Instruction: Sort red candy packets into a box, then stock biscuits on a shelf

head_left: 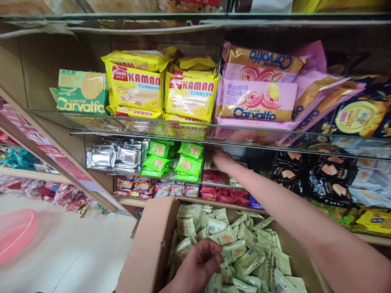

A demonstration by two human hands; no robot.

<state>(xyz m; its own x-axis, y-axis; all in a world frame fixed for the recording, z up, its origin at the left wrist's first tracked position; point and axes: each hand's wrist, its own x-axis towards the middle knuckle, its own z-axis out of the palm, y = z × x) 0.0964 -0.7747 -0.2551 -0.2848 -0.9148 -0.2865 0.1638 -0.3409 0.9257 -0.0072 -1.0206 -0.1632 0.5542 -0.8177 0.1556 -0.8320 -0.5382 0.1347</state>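
Note:
My left hand (200,262) is over an open cardboard box (155,236) filled with small pale green snack packets (249,260). Its fingers are curled inward, with orange on the fingertips, close above the packets; what they hold, if anything, is hidden. Across the box, my right arm stretches to the lower glass shelf. There my right hand (224,160) reaches into a compartment beside bright green wafer packets (187,160). A few pale packets (242,177) lie under and beside it. Its fingertips are in shadow, so their grip does not show.
Above is a glass shelf edge (183,129) with yellow KAMAN packs (137,87) and pink cookie bags (256,97). Silver packets (114,156), red packets (222,191) and black packets (331,181) fill nearby compartments. A pink basin (18,234) stands on the floor at left.

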